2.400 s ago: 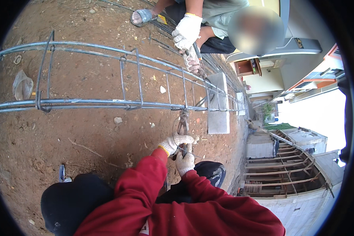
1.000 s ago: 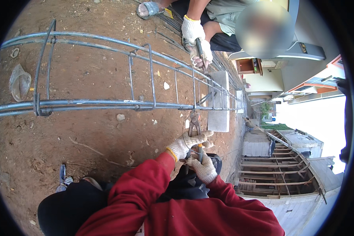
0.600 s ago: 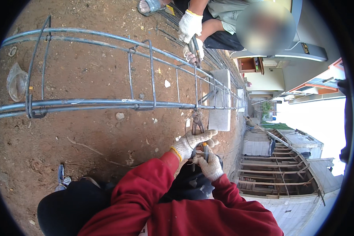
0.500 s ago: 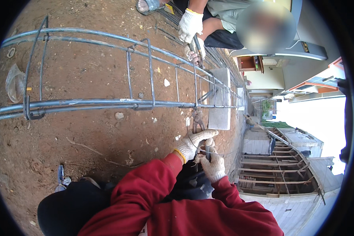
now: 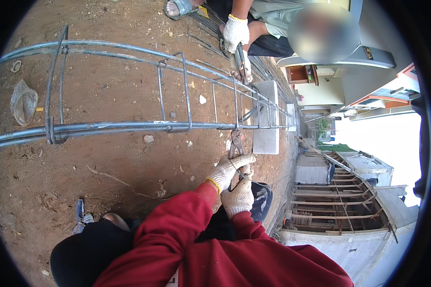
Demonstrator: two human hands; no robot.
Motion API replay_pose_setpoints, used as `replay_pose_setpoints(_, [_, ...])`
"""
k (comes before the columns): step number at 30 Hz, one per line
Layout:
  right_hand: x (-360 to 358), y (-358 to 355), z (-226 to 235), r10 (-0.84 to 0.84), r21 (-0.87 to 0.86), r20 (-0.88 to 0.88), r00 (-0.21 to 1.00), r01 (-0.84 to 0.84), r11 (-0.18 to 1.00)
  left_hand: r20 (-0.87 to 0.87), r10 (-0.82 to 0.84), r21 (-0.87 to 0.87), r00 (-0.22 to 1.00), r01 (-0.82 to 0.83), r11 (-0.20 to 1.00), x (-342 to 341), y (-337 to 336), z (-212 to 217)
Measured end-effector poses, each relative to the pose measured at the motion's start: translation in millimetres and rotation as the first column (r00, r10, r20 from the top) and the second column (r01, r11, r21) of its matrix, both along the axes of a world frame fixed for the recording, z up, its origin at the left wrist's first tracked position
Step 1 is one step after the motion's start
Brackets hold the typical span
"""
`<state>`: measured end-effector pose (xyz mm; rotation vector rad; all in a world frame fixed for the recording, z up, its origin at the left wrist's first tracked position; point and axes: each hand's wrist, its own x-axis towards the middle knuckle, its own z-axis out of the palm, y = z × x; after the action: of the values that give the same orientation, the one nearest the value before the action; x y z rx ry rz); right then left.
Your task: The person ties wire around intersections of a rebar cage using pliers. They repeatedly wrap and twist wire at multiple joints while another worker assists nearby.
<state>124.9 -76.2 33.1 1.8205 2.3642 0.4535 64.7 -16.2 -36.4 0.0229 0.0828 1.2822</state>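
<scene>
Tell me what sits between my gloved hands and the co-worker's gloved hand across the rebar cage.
In the head view, the pincers held by your left hand and right hand, then the rebar cage, reaching to the co-worker's hand.

**Colours around the grey rebar cage**

We note the rebar cage (image 5: pixel 143 125) dull blue-grey, lying on reddish-brown dirt (image 5: pixel 105 86). Just below its near rail, our left hand (image 5: pixel 229 171) and right hand (image 5: pixel 238 197) wear off-white knit gloves, yellow at the cuff, with red sleeves (image 5: pixel 187 239). The pincers (image 5: pixel 235 143) are rusty brown. Beyond the cage, a co-worker's glove (image 5: pixel 236 32) is white. A pale grey block (image 5: pixel 266 117) stands beside the cage.
</scene>
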Motion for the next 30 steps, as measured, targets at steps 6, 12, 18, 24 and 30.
replay_pose_setpoints(6, [33,14,17,-0.247,-0.542,-0.478,0.843,-0.062,0.838,0.169,-0.071,0.035,0.983,0.066,0.997,-18,-13,0])
replay_pose_setpoints(12, [53,27,45,-0.779,-0.801,-0.533,0.329,-0.492,0.340,-0.091,0.061,0.209,0.994,-0.041,0.977,-38,-17,15])
replay_pose_setpoints(18, [24,16,67,-0.526,-0.593,-0.725,0.444,-0.015,0.805,0.020,0.107,0.060,0.994,-0.108,0.992,-42,-10,21])
replay_pose_setpoints(24, [1,24,97,-0.436,-0.540,-0.603,0.668,0.061,0.839,0.214,0.047,0.138,0.976,-0.078,0.987,-39,-3,25])
replay_pose_setpoints(30, [5,31,98,-0.392,-0.532,-0.535,0.748,0.062,0.845,0.402,0.059,0.102,0.914,-0.109,0.989,-20,7,36])
